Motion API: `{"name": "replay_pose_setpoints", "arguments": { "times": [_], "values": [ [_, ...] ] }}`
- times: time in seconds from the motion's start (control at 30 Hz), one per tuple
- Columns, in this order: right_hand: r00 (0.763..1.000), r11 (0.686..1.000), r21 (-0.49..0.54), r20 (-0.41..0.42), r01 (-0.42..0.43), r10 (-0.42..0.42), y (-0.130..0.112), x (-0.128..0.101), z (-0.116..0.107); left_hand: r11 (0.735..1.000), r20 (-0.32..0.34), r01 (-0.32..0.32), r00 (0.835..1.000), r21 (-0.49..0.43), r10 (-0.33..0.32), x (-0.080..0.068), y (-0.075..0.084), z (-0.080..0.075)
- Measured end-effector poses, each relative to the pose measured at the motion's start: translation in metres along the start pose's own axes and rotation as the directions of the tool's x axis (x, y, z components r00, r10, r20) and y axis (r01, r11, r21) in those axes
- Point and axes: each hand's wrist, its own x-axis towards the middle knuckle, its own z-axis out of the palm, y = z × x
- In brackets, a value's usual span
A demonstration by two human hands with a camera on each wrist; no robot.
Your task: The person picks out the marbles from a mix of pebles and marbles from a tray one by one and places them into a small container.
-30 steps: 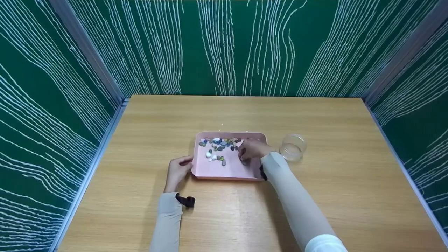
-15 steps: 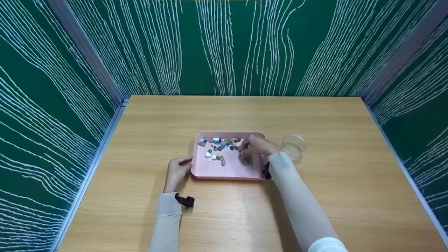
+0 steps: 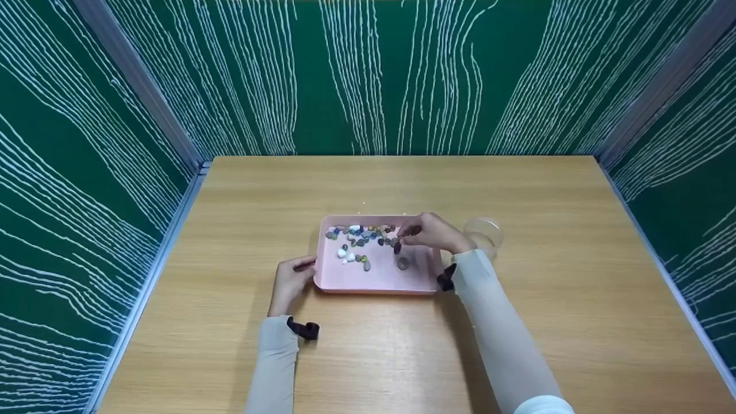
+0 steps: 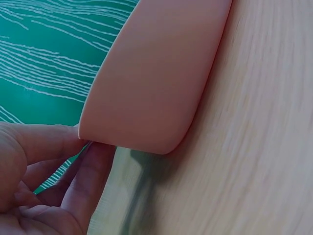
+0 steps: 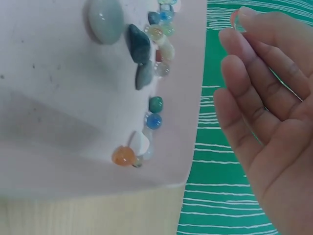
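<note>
A pink tray (image 3: 368, 282) holds pebbles and glass marbles, mostly along its far side. My left hand (image 3: 292, 283) pinches the tray's left edge at a near corner, thumb and fingertips at the rim (image 4: 93, 139). Above the tray's right part is my right hand (image 3: 432, 233), its thumb and index fingertip pinching a small, clear, orange-tinted glass marble (image 5: 235, 20); its other fingers are loosely bent. In the head view a dark pebble (image 3: 397, 248) shows just under these fingertips. Nearer me lies a round grey stone (image 3: 403, 263). White pebbles (image 3: 342, 253) sit to the left.
A clear round plastic container (image 3: 486, 230) stands right of the tray, partly behind my right hand and wrist. Tiny white bits (image 3: 363, 203) lie beyond the far rim. Green walls with white lines surround the wooden table (image 3: 259, 201).
My right hand has moved up and to the right from over the round grey stone, which now shows fully. The left hand keeps its grip on the tray.
</note>
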Motion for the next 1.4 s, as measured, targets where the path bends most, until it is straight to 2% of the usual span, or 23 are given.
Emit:
{"name": "replay_pose_setpoints", "arguments": {
  "times": [0.1, 0.27, 0.5, 0.63, 0.93, 1.13, 1.27, 1.4],
  "values": [
    [0.999, 1.0, 0.003, -0.025, 0.021, -0.021, 0.0, -0.005, -0.005, 1.0, -0.001, 0.006, 1.0, -0.007, -0.006, 0.001, 0.0, 0.0],
    [0.999, 1.0, 0.029, -0.051, -0.011, 0.013, 0.002, -0.013, -0.011, 0.999, 0.002, 0.021, 1.0, -0.039, -0.021, 0.0, 0.0, 0.0],
    [0.996, 0.999, 0.051, -0.086, 0.006, -0.002, 0.008, -0.028, -0.022, 0.998, 0.0, -0.035, 0.999, -0.046, 0.035, -0.001, -0.004, 0.001],
    [0.994, 0.999, 0.04, -0.104, 0.017, -0.013, 0.012, -0.035, -0.03, 0.998, 0.002, -0.017, 1.0, -0.054, 0.017, -0.002, -0.005, 0.001],
    [0.984, 0.996, 0.042, -0.154, -0.081, 0.086, 0.022, -0.054, -0.053, 0.998, 0.017, -0.008, 1.0, -0.056, 0.009, -0.002, 0.002, -0.001],
    [0.981, 0.994, 0.049, -0.165, -0.098, 0.105, 0.034, -0.066, -0.065, 0.998, 0.004, 0.017, 1.0, -0.056, -0.017, 0.001, -0.001, 0.001],
    [0.976, 0.989, 0.072, -0.164, -0.131, 0.141, 0.043, -0.072, -0.07, 1.0, 0.005, -0.002, 1.0, -0.03, 0.002, 0.0, -0.001, 0.001],
    [0.975, 0.99, 0.062, -0.175, -0.128, 0.137, 0.052, -0.077, -0.074, 0.999, 0.01, -0.046, 0.999, -0.014, 0.046, -0.001, -0.001, 0.0]
  ]
}}
